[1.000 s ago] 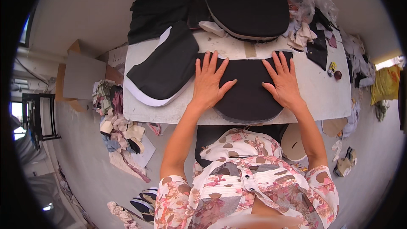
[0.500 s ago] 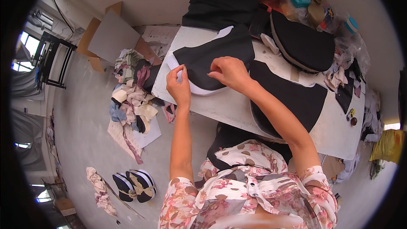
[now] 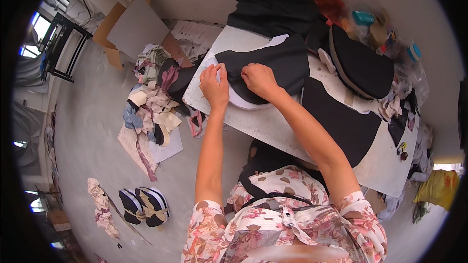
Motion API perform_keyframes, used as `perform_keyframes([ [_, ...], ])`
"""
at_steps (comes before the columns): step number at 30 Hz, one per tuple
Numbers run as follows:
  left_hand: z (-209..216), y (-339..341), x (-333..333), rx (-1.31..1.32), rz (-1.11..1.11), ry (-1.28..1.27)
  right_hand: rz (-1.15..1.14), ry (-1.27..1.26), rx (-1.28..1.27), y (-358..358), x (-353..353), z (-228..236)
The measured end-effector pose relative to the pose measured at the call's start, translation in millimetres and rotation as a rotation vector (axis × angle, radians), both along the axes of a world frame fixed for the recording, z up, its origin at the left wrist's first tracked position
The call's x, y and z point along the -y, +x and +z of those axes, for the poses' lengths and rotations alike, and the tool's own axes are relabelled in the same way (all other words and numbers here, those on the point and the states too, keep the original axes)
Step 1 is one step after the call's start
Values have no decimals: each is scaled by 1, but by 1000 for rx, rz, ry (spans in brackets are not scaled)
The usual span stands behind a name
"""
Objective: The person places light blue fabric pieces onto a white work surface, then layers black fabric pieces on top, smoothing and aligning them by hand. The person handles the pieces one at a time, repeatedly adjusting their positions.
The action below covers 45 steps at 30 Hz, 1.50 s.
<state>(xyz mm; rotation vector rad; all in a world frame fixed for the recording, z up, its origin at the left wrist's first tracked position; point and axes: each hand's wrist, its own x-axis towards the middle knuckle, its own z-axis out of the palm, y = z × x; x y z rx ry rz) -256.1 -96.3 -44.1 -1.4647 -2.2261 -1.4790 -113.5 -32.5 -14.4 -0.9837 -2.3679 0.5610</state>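
The black panel extends rightward from the left grip at its left end, the right grip lying nearer its middle; both are curled, any hold indiscernible.

The cut piece is plain black, and the layer under it shows white along the edges. I see a greyish-white surface, and on it a second curved panel, solid black too. The half-round pad over there is black with a beige-grey side. Bright red shows in the bag at the back. The shirt is white, printed with pink flowers and brown spots; the scraps mix cream, dusty pink and blue above grey floor.
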Motion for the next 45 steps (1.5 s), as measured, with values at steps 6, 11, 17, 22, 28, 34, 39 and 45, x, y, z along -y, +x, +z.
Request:
perform_keyframes([
  [6, -18, 4, 0, -206, 52, -202, -94, -155, -193, 15, -12, 3],
  [11, -25, 1, 2, -301, 51, -231, -93, -748, -780, 86, -60, 31],
  [17, -31, -3, 1, -342, 68, -268, 72, -636, -1326, 205, -81, 103],
  [22, 0, 13, 6, -241, 64, -197, 168, -456, -1284, 250, -44, 154],
  [28, 110, 106, 25, 1056, -1022, 114, 132, 162, -379, 213, 38, 163],
  [34, 117, 144, 22, 1062, -966, -173, 165, 538, -19, 175, 71, 104],
  [39, 121, 153, 22, 957, -814, 46, 84, 406, -339, 197, 69, 123],
  [45, 147, 155, 46, 421, -837, 114, 42, 47, -204, 242, 46, 116],
])
